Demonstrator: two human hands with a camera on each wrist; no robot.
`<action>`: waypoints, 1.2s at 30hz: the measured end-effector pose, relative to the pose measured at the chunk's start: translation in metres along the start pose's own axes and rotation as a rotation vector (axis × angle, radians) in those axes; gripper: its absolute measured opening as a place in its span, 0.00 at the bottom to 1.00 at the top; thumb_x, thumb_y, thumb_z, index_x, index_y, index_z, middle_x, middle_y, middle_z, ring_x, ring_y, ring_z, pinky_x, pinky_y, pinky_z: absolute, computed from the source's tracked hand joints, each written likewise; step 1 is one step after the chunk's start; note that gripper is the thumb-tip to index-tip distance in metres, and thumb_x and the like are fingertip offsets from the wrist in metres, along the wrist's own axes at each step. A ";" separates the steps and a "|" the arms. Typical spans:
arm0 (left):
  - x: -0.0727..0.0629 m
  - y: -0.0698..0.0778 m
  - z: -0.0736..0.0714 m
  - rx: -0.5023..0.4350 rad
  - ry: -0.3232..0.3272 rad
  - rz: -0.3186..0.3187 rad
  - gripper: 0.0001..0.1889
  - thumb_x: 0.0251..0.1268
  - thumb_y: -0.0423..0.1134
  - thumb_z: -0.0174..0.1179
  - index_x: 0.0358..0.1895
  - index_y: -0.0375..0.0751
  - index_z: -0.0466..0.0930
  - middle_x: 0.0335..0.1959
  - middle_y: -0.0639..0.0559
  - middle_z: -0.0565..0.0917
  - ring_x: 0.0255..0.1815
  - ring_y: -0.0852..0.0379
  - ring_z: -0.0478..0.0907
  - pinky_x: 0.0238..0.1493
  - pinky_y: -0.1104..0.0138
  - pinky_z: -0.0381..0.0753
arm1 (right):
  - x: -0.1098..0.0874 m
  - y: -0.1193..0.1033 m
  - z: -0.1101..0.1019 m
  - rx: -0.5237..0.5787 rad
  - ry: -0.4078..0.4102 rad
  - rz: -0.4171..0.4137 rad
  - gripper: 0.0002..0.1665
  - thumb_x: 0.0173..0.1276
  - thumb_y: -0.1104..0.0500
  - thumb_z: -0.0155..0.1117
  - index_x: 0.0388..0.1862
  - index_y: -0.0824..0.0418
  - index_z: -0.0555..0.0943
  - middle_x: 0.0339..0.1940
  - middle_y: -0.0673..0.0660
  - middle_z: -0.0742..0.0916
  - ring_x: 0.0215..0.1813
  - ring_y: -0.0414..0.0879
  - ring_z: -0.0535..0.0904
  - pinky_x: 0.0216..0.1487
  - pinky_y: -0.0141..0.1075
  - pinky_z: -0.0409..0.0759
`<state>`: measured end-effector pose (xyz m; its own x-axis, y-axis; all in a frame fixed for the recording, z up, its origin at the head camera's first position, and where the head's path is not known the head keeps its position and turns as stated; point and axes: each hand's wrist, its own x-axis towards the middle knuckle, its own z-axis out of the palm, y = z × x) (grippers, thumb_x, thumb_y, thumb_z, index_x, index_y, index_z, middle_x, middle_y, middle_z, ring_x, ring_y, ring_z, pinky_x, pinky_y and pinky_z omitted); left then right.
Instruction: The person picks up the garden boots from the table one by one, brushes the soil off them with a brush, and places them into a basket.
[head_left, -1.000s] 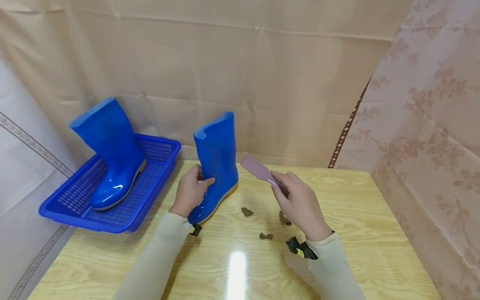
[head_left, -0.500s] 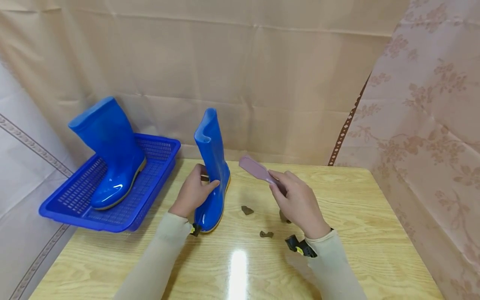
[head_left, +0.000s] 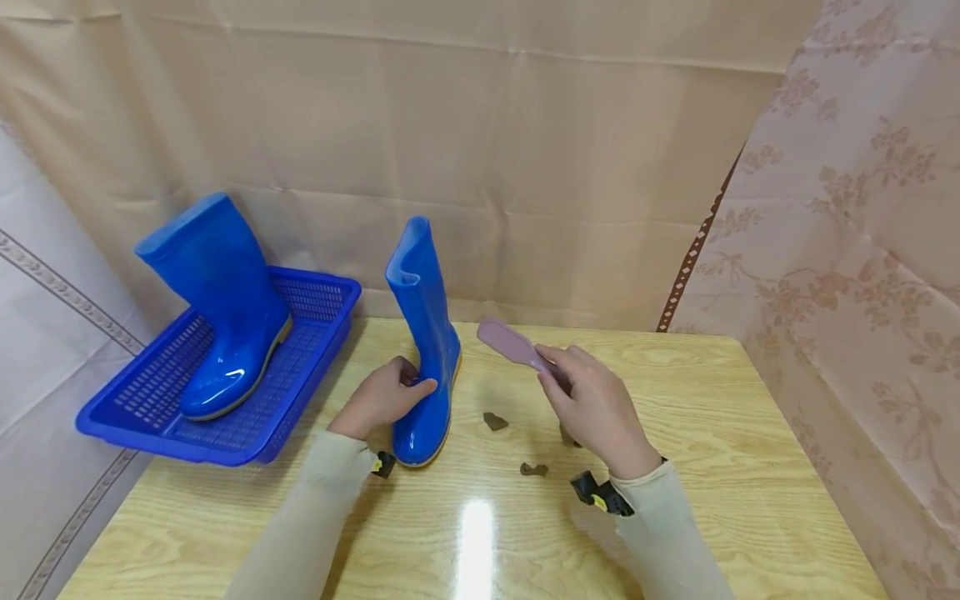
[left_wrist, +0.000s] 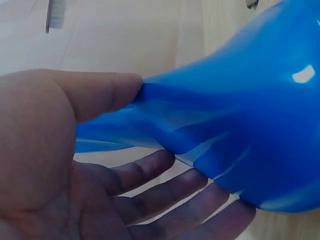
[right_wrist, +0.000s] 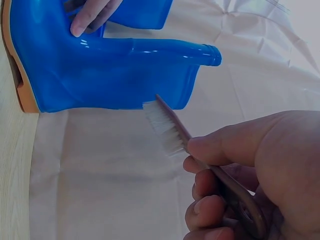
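Observation:
A shiny blue rubber boot stands upright on the table, toe toward me. My left hand grips it at the ankle; in the left wrist view the thumb lies on one side and the fingertips touch the other. In my right hand is a mauve scrubbing brush, held by its handle in the air right of the boot. White bristles show in the right wrist view, apart from the boot. Several brown flakes, among them a pointed one and a curled one, lie on the table between the hands.
At the left a blue plastic basket holds a second blue boot, its shaft leaning back over the rim. A beige cloth hangs behind the wooden table, and a flowered cloth hangs at the right.
The boot has turned so its toe points more toward me. My left hand has slid slightly lower on its ankle. The brush in my right hand has tipped a little downward.

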<state>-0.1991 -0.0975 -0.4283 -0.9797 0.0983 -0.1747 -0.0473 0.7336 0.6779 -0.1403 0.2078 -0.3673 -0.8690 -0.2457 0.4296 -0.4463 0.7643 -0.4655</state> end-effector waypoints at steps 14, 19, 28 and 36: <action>-0.008 -0.017 -0.001 -0.061 -0.140 -0.009 0.19 0.72 0.49 0.65 0.51 0.36 0.76 0.38 0.46 0.81 0.37 0.51 0.77 0.37 0.61 0.77 | 0.001 0.001 0.001 0.005 -0.033 0.030 0.21 0.73 0.60 0.69 0.64 0.58 0.84 0.31 0.50 0.81 0.25 0.41 0.68 0.23 0.33 0.65; -0.013 -0.014 0.004 -0.025 -0.169 0.017 0.17 0.72 0.46 0.65 0.49 0.37 0.76 0.32 0.48 0.81 0.31 0.53 0.76 0.32 0.63 0.75 | 0.002 0.002 0.002 -0.004 -0.051 0.041 0.21 0.74 0.59 0.69 0.64 0.59 0.84 0.30 0.50 0.81 0.25 0.41 0.68 0.23 0.33 0.65; -0.002 -0.006 0.020 -0.147 -0.317 0.197 0.16 0.76 0.43 0.63 0.56 0.35 0.78 0.40 0.49 0.83 0.38 0.53 0.80 0.39 0.63 0.80 | 0.003 0.005 0.004 -0.029 -0.098 0.101 0.21 0.74 0.58 0.69 0.64 0.59 0.83 0.33 0.51 0.83 0.28 0.42 0.71 0.26 0.35 0.68; 0.049 -0.026 -0.010 -0.261 0.129 0.195 0.12 0.81 0.37 0.53 0.57 0.34 0.76 0.48 0.40 0.82 0.45 0.46 0.80 0.48 0.59 0.78 | 0.004 0.006 0.007 -0.026 -0.097 0.115 0.21 0.74 0.59 0.69 0.64 0.58 0.84 0.37 0.52 0.85 0.30 0.43 0.73 0.27 0.36 0.71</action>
<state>-0.2478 -0.1182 -0.4469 -0.9910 0.1217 0.0562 0.1111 0.5113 0.8522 -0.1481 0.2072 -0.3731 -0.9313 -0.2109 0.2971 -0.3377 0.8056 -0.4869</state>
